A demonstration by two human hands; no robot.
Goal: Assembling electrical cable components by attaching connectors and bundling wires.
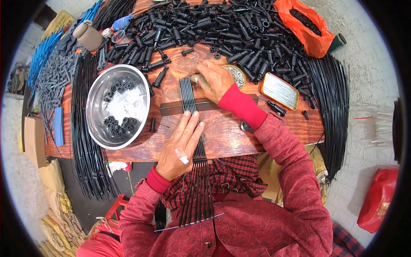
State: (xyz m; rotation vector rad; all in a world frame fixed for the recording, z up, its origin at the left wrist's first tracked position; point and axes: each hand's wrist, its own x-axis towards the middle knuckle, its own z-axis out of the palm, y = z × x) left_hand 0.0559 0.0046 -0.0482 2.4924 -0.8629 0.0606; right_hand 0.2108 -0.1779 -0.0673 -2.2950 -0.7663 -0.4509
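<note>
A row of thin black rods (188,96) lies side by side across a dark metal bar (171,108) on the wooden table. My left hand (180,145) rests flat on the rods just below the bar, fingers stretched out. Beyond the bar, my right hand (214,81) is curled at the rods' far ends, its fingers closed. What it pinches is too small to make out. Toward my lap the rods pass a dark band (199,160) and fan out to a thin metal wire (188,225) that crosses their near ends.
A steel bowl (90,124) with small black ribbed parts stands left. Black plastic tubes (205,21) pile up at the back, beside an orange bag (319,47). A round tin (243,79) and a rectangular tin (280,91) sit right. Long black rods (332,103) overhang the right edge.
</note>
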